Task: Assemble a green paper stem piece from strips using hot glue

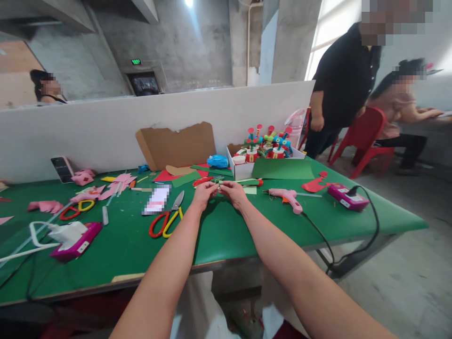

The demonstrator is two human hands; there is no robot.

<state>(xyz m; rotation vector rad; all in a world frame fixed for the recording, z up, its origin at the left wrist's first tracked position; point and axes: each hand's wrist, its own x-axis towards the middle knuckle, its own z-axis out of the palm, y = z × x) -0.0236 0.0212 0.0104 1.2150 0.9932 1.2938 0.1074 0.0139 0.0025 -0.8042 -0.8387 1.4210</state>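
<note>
My left hand (205, 194) and my right hand (233, 192) meet above the green table, fingertips pinched together. Between them is a small pale green piece (221, 183), probably paper, mostly covered by my fingers. Just behind it shows a dark green folded paper spring (217, 179); whether it is joined to the piece I cannot tell. Red-handled pliers or scissors (202, 181) lie partly hidden behind my left hand. Large scissors (169, 216) with one red and one yellow handle rest left of my left forearm. To the right of my right hand lies a pink glue gun (287, 197).
A white box (243, 170) of colourful paper figures stands at the back, near a green sheet (282, 168). Purple power strips (348, 197) sit at both sides, with cords over the table edge. Pink scraps (90, 194) litter the left. A person in black (348, 80) stands right.
</note>
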